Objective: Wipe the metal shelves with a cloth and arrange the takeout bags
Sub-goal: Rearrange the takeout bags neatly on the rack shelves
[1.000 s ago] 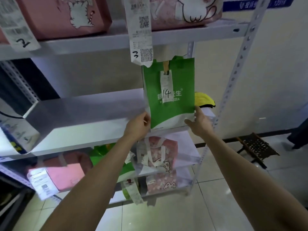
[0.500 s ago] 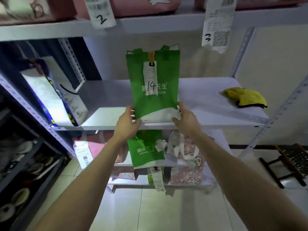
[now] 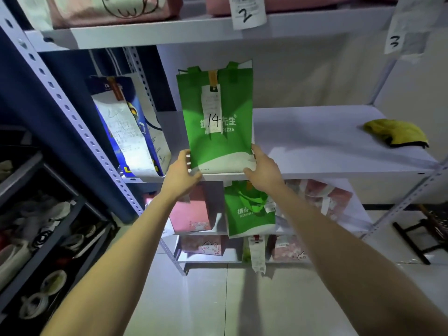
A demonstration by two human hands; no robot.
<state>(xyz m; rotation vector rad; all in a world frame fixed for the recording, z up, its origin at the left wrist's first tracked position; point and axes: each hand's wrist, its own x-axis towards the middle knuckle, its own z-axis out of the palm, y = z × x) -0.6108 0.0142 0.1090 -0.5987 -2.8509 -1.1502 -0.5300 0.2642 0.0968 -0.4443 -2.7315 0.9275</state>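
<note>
A green takeout bag (image 3: 218,141) with a receipt marked 14 stands upright at the front edge of the white metal shelf (image 3: 327,151). My left hand (image 3: 180,173) grips its lower left corner and my right hand (image 3: 263,168) its lower right corner. A yellow cloth (image 3: 395,133) lies crumpled at the right end of the same shelf, apart from both hands. A blue and white bag (image 3: 131,132) leans at the shelf's left end, a short gap from the green bag.
Pink bags fill the shelf above, with receipts marked 2 (image 3: 247,13) and 3 (image 3: 407,25) hanging down. Below stand a second green bag (image 3: 249,212) and pink bags (image 3: 196,214). A dark rack (image 3: 43,226) of shoes stands left. A black stool (image 3: 426,234) sits right.
The green bag has slid left along the shelf in both hands, away from the yellow cloth and closer to the blue and white bag. My view has swung left with it.
</note>
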